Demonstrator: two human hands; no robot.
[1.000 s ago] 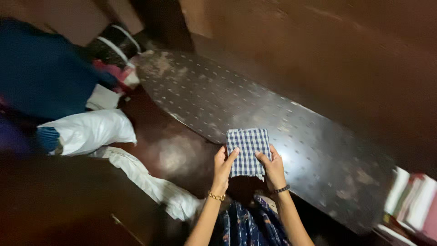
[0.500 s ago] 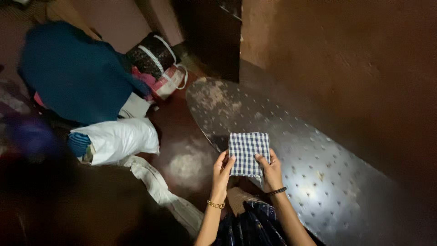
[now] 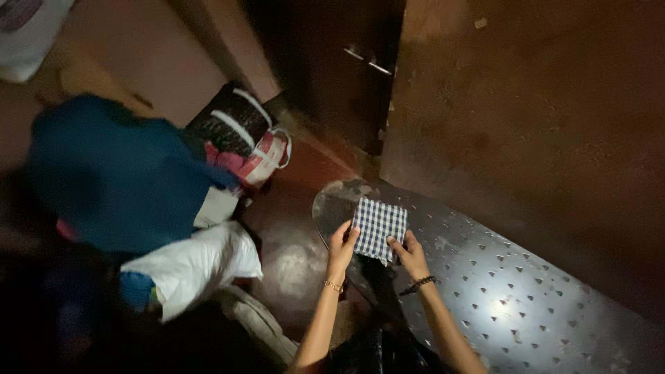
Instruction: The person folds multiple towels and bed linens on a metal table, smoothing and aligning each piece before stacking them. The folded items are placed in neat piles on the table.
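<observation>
Your left hand [image 3: 341,244] and right hand [image 3: 409,253]: each grasping a lower edge of the folded checked cloth [image 3: 378,226], held above the narrow end of the ironing board [image 3: 499,298]. Left, on the floor: white bag [image 3: 201,263], blue bundle [image 3: 118,176]. Farther back: striped bag [image 3: 246,142], dark door [image 3: 332,69].
</observation>
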